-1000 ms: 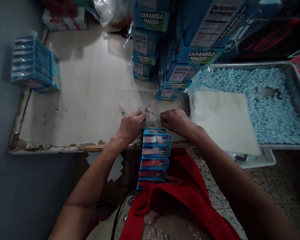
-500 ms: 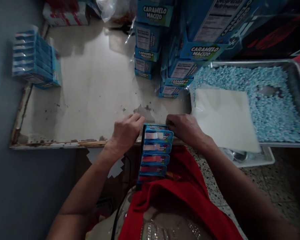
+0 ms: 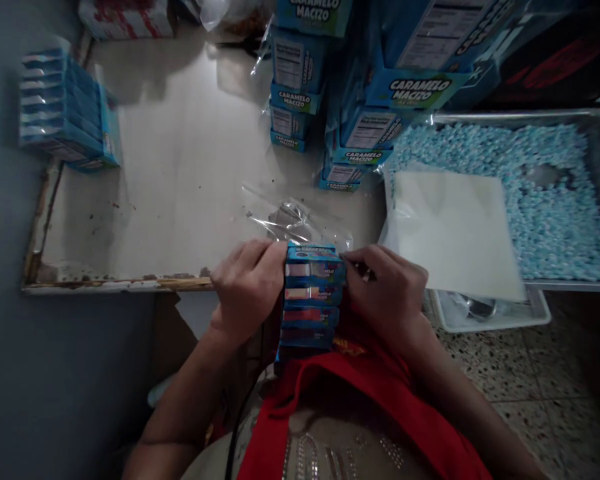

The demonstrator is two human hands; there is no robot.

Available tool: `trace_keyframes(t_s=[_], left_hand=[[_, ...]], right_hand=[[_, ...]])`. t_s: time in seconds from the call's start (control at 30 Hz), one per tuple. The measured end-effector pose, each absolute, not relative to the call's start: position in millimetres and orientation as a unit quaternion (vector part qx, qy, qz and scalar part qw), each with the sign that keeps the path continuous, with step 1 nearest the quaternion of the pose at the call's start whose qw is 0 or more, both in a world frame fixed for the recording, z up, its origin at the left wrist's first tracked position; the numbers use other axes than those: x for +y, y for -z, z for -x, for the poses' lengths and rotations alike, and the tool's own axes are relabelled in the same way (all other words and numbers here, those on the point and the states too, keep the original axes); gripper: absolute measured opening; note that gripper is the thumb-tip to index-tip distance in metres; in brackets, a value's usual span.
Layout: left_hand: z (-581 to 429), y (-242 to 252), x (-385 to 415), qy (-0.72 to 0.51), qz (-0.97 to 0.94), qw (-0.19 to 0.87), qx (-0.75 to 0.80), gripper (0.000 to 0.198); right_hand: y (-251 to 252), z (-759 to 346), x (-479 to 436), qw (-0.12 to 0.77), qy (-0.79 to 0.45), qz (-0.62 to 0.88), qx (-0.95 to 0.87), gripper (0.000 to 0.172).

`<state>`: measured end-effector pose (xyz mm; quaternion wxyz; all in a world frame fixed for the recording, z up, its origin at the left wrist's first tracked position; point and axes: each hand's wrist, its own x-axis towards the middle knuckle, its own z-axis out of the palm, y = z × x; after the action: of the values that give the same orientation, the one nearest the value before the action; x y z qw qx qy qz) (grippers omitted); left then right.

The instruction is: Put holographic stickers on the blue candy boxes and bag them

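Observation:
A blue display box packed with several small candy boxes (image 3: 311,293) stands upright between my hands at the table's front edge, against the red apron. Clear plastic film (image 3: 300,220) spreads out beyond its far end. My left hand (image 3: 253,277) is closed at the box's far left corner, fingers pinched on the film there. On the other side, my right hand (image 3: 387,277) is closed at the far right corner, thumb and index finger pinched on the film. The lower part of the display box is in shadow.
Wrapped blue boxes (image 3: 63,110) stand at the left edge of the table (image 3: 165,167). Stacks of blue boxes (image 3: 365,127) rise at the back. To the right, a metal tray (image 3: 597,133) holds light-blue candies, with a pale sheet (image 3: 455,233) over its left part.
Both hands have come nearer to me, down beside the box's far end. Clear film now shows spread beyond the box. The camera view has shifted slightly.

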<state>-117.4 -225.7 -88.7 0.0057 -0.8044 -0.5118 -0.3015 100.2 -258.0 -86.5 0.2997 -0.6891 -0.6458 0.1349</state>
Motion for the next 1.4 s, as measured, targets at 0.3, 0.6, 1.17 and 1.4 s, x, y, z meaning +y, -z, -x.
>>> trace_keyframes(t_s=[0.3, 0.6, 1.17, 1.4], left_hand=[[106, 81, -233, 0.355, 0.722, -0.086, -0.587, 0.015], [96, 122, -244, 0.517, 0.702, 0.022, -0.489, 0.019], [110, 149, -249, 0.492, 0.797, 0.081, -0.34, 0.029], [94, 173, -239, 0.476, 0.657, -0.073, -0.58, 0.017]], right_hand=[[80, -87, -265, 0.454, -0.163, 0.654, -0.583, 0.014], [104, -89, -272, 0.45, 0.048, 0.593, -0.666, 0.012], [142, -127, -313, 0.371, 0.107, 0.511, -0.768, 0.023], [159, -94, -291, 0.49, -0.088, 0.659, -0.564, 0.01]])
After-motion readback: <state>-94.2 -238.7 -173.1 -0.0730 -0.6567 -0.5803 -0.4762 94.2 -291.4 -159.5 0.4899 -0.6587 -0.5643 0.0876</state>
